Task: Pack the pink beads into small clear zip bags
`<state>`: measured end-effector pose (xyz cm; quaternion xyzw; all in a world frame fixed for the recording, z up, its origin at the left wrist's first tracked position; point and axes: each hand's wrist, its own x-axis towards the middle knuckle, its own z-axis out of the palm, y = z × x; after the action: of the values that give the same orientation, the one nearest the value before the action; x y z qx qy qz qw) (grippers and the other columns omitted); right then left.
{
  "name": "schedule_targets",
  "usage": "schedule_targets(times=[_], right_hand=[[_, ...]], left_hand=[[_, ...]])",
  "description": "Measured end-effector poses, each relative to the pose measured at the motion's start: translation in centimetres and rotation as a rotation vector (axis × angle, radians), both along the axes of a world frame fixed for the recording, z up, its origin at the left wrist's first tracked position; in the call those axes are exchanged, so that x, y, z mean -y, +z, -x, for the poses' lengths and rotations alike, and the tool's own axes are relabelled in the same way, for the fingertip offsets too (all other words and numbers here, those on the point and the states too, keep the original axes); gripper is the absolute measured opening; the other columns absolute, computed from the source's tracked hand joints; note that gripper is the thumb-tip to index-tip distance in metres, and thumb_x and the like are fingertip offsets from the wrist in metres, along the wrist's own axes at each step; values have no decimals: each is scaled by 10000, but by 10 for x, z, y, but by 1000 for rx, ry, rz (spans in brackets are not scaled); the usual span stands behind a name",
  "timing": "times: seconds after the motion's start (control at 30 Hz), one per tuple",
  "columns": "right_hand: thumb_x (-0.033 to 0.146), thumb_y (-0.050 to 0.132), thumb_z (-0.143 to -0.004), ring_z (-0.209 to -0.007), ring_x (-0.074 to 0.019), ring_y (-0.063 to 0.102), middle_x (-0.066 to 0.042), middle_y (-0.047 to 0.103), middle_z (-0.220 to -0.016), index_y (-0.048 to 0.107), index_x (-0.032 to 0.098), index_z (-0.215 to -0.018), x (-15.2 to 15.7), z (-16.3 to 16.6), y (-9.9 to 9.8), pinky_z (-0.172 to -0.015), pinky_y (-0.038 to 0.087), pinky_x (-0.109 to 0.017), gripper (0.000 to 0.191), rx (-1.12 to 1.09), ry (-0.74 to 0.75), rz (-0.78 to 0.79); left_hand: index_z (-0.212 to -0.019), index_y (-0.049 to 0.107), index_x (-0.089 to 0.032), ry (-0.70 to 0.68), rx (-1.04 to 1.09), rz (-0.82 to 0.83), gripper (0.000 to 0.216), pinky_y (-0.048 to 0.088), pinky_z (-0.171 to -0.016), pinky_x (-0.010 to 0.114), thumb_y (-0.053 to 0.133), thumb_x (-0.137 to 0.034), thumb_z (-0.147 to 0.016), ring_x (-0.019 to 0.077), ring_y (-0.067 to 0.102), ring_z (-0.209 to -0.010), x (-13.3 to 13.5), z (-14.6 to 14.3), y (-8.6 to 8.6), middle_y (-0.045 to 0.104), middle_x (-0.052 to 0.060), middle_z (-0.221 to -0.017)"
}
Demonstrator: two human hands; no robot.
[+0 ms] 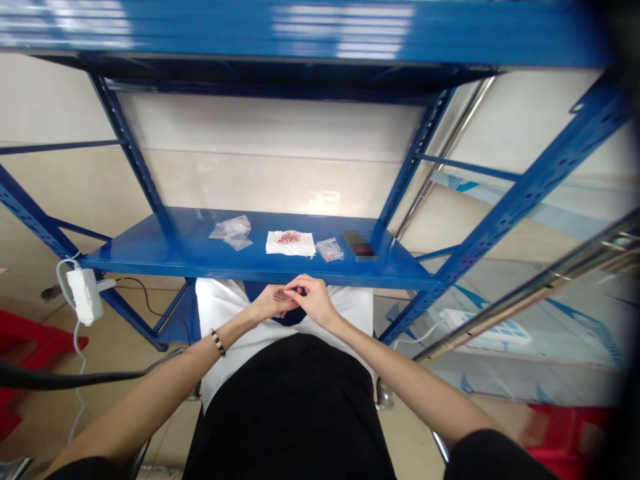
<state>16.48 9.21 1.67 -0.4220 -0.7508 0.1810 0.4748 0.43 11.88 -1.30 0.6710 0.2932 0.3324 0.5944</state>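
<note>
My left hand (270, 304) and my right hand (313, 298) meet just in front of the blue shelf's (165, 250) front edge, above my lap. Both have their fingers pinched together around a small pinkish item (281, 295) that is too small to name. On the shelf behind them lies a white cloth (300, 248) with a pile of small pink beads (289, 237) on it. A small clear bag with pink contents (329, 249) lies to the cloth's right. Empty clear plastic bags (232, 231) lie to its left.
A dark blurred object (357, 244) sits at the shelf's right end. Blue rack uprights (537, 180) frame the shelf, with another shelf overhead. A white power adapter (84, 295) hangs at the left. Red plastic stools (25, 340) stand on the floor at both sides.
</note>
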Motion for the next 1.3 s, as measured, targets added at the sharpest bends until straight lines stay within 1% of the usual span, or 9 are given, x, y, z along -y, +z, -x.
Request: schedule_targets(times=[0.1, 0.2, 0.5, 0.6, 0.77, 0.9, 1.03, 1.17, 1.3], right_hand=[[217, 708, -793, -625, -137, 504, -16, 638, -689, 753, 206, -795, 10, 0, -2, -625, 407, -266, 46, -8, -15, 15], [238, 701, -796, -602, -124, 482, -16, 648, -705, 752, 200, -792, 17, 0, -2, -604, 391, -257, 63, -20, -5, 37], [217, 715, -751, -543, -107, 429, -3, 676, -660, 735, 181, -745, -2, 0, 3, -528, 333, -243, 41, -73, -19, 121], [269, 709, -759, -558, -110, 472, -17, 686, -678, 722, 168, -763, 0, -2, 6, -542, 354, -243, 103, -130, -30, 121], [316, 713, -747, -599, -130, 577, -40, 694, -719, 703, 154, -784, -4, -12, 8, -568, 424, -242, 167, -218, -18, 143], [363, 645, -819, -625, -149, 618, -27, 681, -704, 685, 170, -792, -28, -19, 5, -606, 469, -252, 199, -183, -6, 118], [412, 505, -931, -521, -135, 546, 6, 603, -546, 670, 190, -732, -65, -19, 10, -583, 429, -236, 341, 109, -112, 8], [389, 473, -943, -636, -170, 612, -25, 673, -670, 696, 198, -773, -104, -15, 19, -634, 424, -234, 339, 285, -331, -45], [302, 487, -933, -766, -185, 655, -45, 721, -827, 715, 211, -881, -138, -14, 19, -694, 435, -230, 251, 309, -465, 33]], left_hand=[[-858, 668, -120, -11, 21, 49, 322, 378, -494, 221, 772, -382, -702, 95, 480, -486, 12, 3, 7, 547, -19, -565], [-861, 677, -113, -25, 51, 92, 340, 390, -505, 229, 788, -386, -691, 105, 497, -502, 19, 3, 10, 552, -9, -561], [-847, 647, -114, -20, 101, 233, 345, 414, -498, 245, 800, -376, -682, 114, 512, -473, 6, -2, 5, 549, -6, -534], [-809, 597, -135, -8, 180, 298, 329, 426, -501, 243, 799, -366, -690, 108, 509, -483, 11, 1, 9, 532, -18, -548], [-734, 467, -181, 16, 422, 460, 341, 433, -514, 227, 768, -340, -735, 91, 477, -509, 14, 5, 18, 456, -61, -555], [-735, 457, -181, -1, 457, 465, 335, 430, -516, 224, 751, -341, -759, 91, 481, -519, 8, 4, 19, 464, -53, -573], [-742, 464, -179, -13, 402, 432, 327, 418, -493, 220, 736, -355, -779, 98, 504, -516, -1, 1, 15, 485, -42, -581], [-758, 470, -186, 24, 372, 407, 341, 407, -459, 218, 750, -381, -759, 103, 498, -496, 2, 4, 12, 494, -44, -568], [-764, 498, -183, 101, 355, 284, 341, 402, -463, 215, 755, -405, -749, 94, 482, -466, 9, 7, 13, 502, -45, -527]])
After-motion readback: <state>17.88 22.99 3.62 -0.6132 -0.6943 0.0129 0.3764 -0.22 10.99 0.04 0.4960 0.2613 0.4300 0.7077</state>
